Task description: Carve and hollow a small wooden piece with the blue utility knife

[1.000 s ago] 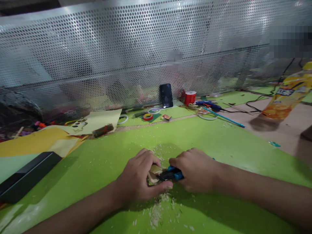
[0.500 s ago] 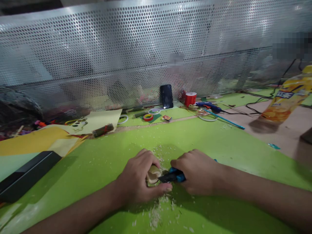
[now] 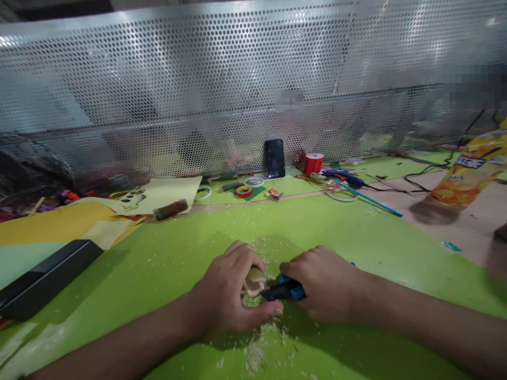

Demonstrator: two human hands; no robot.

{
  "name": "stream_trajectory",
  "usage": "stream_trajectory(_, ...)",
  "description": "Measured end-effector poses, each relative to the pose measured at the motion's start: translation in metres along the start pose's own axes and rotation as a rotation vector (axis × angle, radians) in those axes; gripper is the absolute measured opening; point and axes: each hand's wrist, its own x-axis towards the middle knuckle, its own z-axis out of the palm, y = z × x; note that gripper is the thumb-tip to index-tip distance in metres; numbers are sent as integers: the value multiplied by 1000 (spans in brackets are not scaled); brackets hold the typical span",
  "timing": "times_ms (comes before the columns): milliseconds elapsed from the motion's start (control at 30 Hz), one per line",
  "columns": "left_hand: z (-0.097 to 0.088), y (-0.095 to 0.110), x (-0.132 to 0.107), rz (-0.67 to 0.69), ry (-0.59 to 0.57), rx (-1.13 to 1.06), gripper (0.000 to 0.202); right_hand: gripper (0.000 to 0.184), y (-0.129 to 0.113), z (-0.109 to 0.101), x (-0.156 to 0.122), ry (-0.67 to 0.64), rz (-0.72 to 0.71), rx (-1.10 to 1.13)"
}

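My left hand [image 3: 233, 287] is wrapped round a short, pale hollow piece that looks like bamboo [image 3: 254, 281], its open end turned to the right. My right hand [image 3: 322, 285] grips a blue and black utility knife [image 3: 292, 289]. The dark blade [image 3: 271, 292] points left and meets the rim of the hollow piece, close to my left thumb. Pale shavings [image 3: 255, 351] lie on the green mat [image 3: 158, 285] below and behind both hands. My right fingers cover most of the knife's handle.
A perforated metal screen [image 3: 229, 79] stands at the back. Before it are a phone [image 3: 275, 158], a red spool [image 3: 313, 164], tape rolls [image 3: 243, 191] and a glue gun [image 3: 343, 177]. A drink bottle [image 3: 469, 171] stands right; a black box [image 3: 51, 277] lies left.
Both hands stay at the hollow piece, with the blade still at its rim. The whole view has shifted slightly, so things appear a little further right.
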Motion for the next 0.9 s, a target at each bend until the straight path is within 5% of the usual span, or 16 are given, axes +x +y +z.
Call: stream_trajectory(900, 3, 0, 2, 2, 3, 59, 33, 19, 2, 7, 3, -14, 57, -15)
